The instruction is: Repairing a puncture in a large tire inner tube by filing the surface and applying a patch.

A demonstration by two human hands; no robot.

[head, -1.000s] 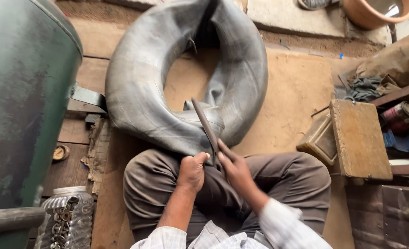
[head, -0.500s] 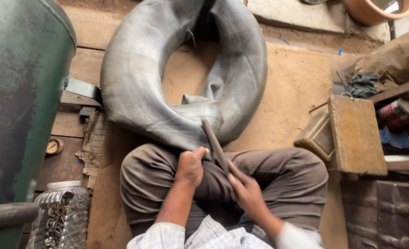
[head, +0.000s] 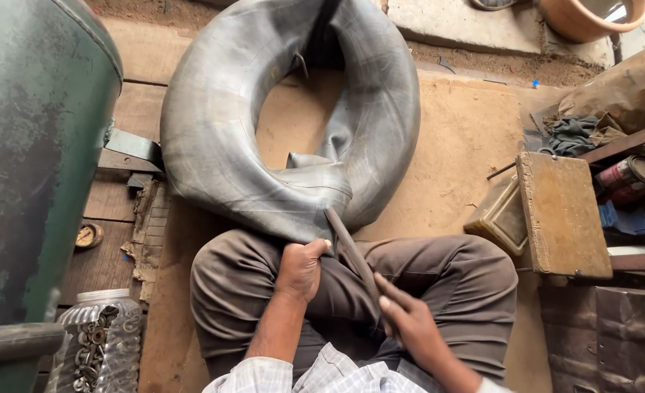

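Observation:
A big grey rubber inner tube (head: 220,145) lies on the brown floor board in front of my crossed legs in brown trousers (head: 446,284). Its near side rests against my lap. My left hand (head: 298,268) presses down on that near part, fingers curled on the rubber. My right hand (head: 408,326) grips the lower end of a long flat dark file (head: 351,255). The file's tip lies on the tube just right of my left thumb.
A tall green metal tank (head: 31,160) stands at the left. A clear jar of metal nuts (head: 97,349) sits at lower left, with a small gauge (head: 87,236) above it. At the right are a wooden box (head: 559,215), cans and rags. A clay pot (head: 581,14) stands at the far right.
My right hand has drawn the file back toward me along the tube. The camera tilted slightly. My left hand keeps its hold on the rubber.

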